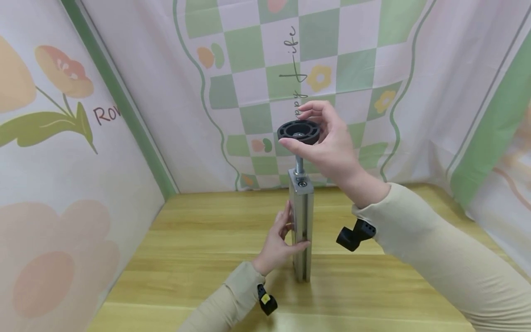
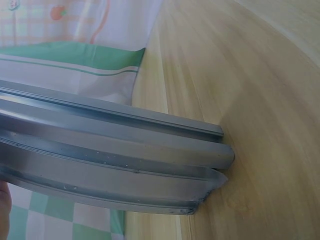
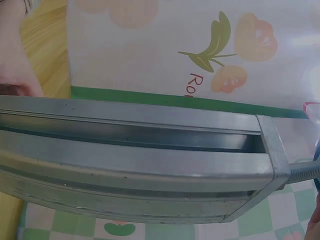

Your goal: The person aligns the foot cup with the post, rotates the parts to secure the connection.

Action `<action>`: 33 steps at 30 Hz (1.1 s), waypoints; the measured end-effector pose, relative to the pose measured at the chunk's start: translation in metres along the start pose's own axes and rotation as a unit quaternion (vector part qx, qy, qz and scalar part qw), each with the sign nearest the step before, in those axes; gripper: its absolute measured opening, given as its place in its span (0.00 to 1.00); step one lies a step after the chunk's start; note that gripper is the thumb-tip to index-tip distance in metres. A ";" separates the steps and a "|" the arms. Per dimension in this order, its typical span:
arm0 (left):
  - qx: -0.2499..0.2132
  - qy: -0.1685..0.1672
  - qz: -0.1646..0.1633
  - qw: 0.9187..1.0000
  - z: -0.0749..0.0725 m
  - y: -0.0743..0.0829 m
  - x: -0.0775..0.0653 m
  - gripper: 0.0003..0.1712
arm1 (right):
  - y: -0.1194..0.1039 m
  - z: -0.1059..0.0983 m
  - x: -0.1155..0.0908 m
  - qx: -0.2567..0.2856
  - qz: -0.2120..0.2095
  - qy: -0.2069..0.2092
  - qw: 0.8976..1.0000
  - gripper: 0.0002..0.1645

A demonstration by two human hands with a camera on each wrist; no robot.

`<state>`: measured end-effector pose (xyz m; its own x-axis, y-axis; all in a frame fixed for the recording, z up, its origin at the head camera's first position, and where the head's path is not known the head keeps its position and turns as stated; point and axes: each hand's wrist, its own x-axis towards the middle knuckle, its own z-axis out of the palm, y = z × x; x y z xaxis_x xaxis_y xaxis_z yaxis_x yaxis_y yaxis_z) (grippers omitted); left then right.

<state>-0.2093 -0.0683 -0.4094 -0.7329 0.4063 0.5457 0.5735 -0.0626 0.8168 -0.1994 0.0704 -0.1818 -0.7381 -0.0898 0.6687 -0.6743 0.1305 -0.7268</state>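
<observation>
A grey aluminium profile bar [image 1: 302, 230] stands upright on the wooden table [image 1: 199, 249]. A threaded stud [image 1: 299, 165] rises from its top end and carries a black round foot disc [image 1: 298, 132]. My right hand [image 1: 327, 143] pinches the rim of this disc with thumb and fingers. My left hand [image 1: 280, 242] grips the bar at mid height. The left wrist view shows the bar's [image 2: 115, 160] lower end on the table [image 2: 260, 100]. In the right wrist view the bar [image 3: 135, 165] fills the frame, with the stud [image 3: 302, 171] at the right edge.
Flower-printed cloth walls [image 1: 62, 152] enclose the table on the left, back and right. Black wrist camera mounts [image 1: 354, 234] sit on both sleeves. Bare wood [image 1: 373, 290] lies around the bar.
</observation>
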 end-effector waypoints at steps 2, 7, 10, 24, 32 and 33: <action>-0.001 0.001 -0.002 1.000 0.000 0.000 0.000 0.63 | -0.001 0.002 -0.001 -0.028 -0.013 0.014 0.999 0.34; -0.002 0.002 0.002 1.000 -0.001 0.001 0.002 0.62 | 0.000 0.003 -0.001 -0.053 -0.027 0.024 0.998 0.34; -0.003 0.003 0.004 1.000 -0.001 0.000 0.002 0.63 | 0.005 0.000 0.000 -0.002 -0.018 -0.006 1.000 0.34; 0.004 0.003 0.012 1.000 -0.001 -0.003 0.001 0.62 | 0.041 -0.018 0.010 0.438 0.058 -0.293 0.848 0.24; 0.004 0.006 0.026 1.000 0.000 -0.003 0.000 0.64 | 0.044 -0.017 0.011 0.498 0.089 -0.310 0.805 0.25; 0.004 0.007 0.025 1.000 0.000 -0.003 0.000 0.64 | 0.044 -0.017 0.011 0.497 0.090 -0.308 0.806 0.25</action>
<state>-0.2112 -0.0684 -0.4124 -0.7079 0.3903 0.5887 0.6127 -0.0755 0.7867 -0.2366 0.0920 -0.2036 -0.4911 -0.6707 0.5559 -0.0130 -0.6324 -0.7745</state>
